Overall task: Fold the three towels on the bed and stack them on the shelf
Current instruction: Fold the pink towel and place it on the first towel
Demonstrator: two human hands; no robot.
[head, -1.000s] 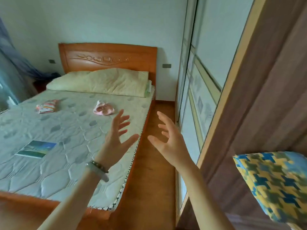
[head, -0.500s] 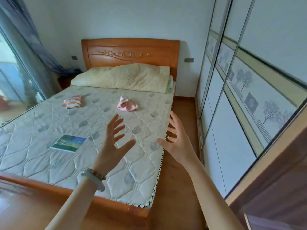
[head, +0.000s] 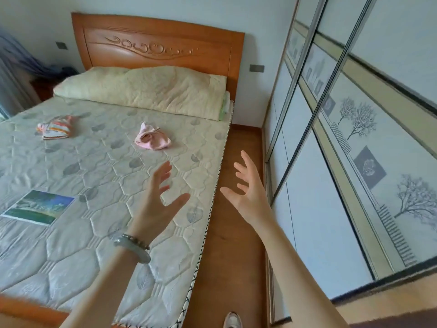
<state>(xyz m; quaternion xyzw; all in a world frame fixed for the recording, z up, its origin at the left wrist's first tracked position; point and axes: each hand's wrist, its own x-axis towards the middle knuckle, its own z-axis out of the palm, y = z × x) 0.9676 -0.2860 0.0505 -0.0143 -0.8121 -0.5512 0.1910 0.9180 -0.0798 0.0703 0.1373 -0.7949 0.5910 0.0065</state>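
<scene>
Your left hand (head: 157, 204) and right hand (head: 250, 192) hover spread and empty; pink towel (head: 152, 140) and striped towel (head: 55, 127) lie crumpled on the bed (head: 99, 233).

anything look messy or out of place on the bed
Two towels lie crumpled on the mattress: the striped orange towel near the left side, the pink towel nearer the middle. A flat blue-green item lies neatly by comparison. Nothing looks spilled or damaged.
</scene>
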